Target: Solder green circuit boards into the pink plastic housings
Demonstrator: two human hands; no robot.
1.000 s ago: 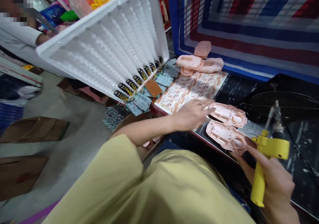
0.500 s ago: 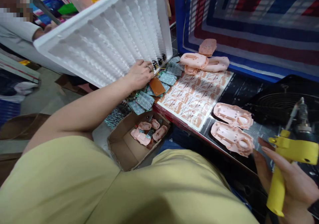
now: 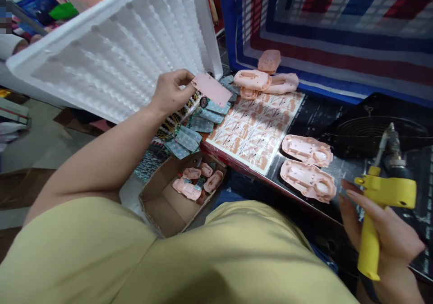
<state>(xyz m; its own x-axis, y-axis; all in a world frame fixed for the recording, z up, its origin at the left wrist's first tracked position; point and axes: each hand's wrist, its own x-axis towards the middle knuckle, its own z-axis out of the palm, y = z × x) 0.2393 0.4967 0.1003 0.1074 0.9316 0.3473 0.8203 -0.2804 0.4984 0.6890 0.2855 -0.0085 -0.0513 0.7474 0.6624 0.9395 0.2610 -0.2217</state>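
In my left hand (image 3: 174,89) a flat pinkish circuit board (image 3: 213,89) is pinched by its near corner. A small round dark part (image 3: 203,101) shows just below it; I cannot tell whether it hangs from this board. Green circuit boards (image 3: 187,139) with wires lie in a heap under that hand. My right hand (image 3: 389,236) grips a yellow soldering gun (image 3: 370,241) by its handle, metal tip pointing up and away. Two pink plastic shell halves (image 3: 307,180) lie inside-up on the black bench, left of the soldering gun.
Behind the heap leans a white foam tray (image 3: 128,51). Several more pink shells (image 3: 252,79) sit by a blue crate (image 3: 233,33). A printed sheet (image 3: 255,132) covers part of the bench. Below its edge is a cardboard box (image 3: 158,204) with shells inside. A black round grille (image 3: 382,135) stands right.
My left hand has risen off the heap with a circuit board, whose pinkish face now shows. The right hand still grips the soldering gun. The whole view has shifted slightly.
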